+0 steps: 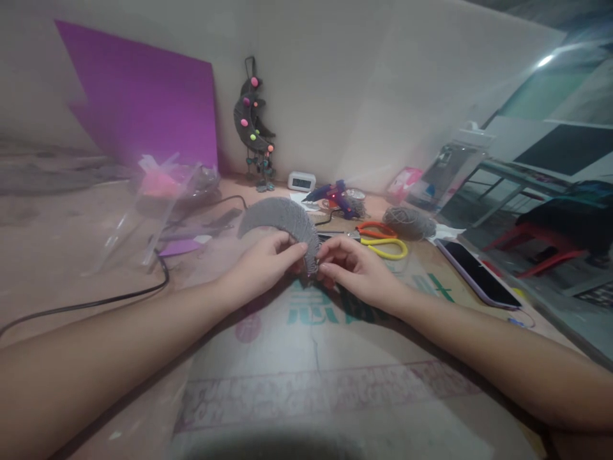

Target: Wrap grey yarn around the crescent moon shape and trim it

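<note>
A grey crescent moon (282, 214) wrapped in yarn is held above the printed sheet, its curve arching up and its tip pointing down at the right. My left hand (272, 259) grips it near that lower tip, thumb in front and fingers behind. At the tip itself, the fingers of my right hand (357, 268) are pinched together along the edge; whether they hold a strand there is too small to tell. Just behind my right hand lie pliers with one orange handle (378, 229) and scissors with a yellow handle (390, 249).
A finished-looking moon hanging (253, 121) with pompoms is on the wall. Behind my hands are a small clock (301, 181), a glue gun (332, 195) and grey yarn (409, 222). A phone (479, 275) lies right; a black cable (119, 297) and glue sticks (170, 214) lie left.
</note>
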The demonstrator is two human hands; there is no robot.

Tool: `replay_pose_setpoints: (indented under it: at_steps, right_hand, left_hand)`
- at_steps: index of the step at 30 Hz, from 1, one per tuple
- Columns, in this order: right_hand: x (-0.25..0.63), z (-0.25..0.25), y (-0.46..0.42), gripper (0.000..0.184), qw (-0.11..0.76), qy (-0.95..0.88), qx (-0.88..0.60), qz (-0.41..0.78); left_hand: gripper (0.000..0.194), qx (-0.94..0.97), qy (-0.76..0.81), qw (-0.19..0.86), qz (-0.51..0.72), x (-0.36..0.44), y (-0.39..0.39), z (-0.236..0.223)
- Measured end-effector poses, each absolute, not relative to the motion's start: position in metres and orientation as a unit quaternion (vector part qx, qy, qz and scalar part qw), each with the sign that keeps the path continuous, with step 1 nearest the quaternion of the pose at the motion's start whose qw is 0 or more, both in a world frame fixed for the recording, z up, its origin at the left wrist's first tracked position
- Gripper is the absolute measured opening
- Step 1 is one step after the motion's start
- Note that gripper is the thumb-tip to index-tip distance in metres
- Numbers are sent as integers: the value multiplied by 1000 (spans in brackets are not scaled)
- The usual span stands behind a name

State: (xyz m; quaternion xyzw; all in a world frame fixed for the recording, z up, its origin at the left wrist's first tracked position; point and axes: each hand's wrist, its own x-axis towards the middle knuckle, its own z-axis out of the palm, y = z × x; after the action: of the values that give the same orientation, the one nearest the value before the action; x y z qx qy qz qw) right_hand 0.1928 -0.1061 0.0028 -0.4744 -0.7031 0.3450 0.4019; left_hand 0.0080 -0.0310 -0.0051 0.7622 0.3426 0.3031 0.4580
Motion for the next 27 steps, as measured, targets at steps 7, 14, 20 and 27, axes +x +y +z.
replay_pose_setpoints:
  at_steps: [7, 14, 20, 27]
  right_hand:
    - [201, 2, -107, 14, 305, -869, -388, -36]
    - [197, 2, -110, 7, 362, -829, -420, 73]
    - [190, 3, -108, 20, 435, -630, -414, 492]
    - [196, -2, -98, 29, 465, -573, -360, 570]
  left_hand:
    - [34, 747, 343, 482, 302, 8, -28, -6]
    - [35, 733, 336, 496, 322, 8, -26, -8]
    - [30, 700, 343, 530, 333, 9, -26, -9]
    - [31, 719, 338, 514, 323, 8, -31, -4]
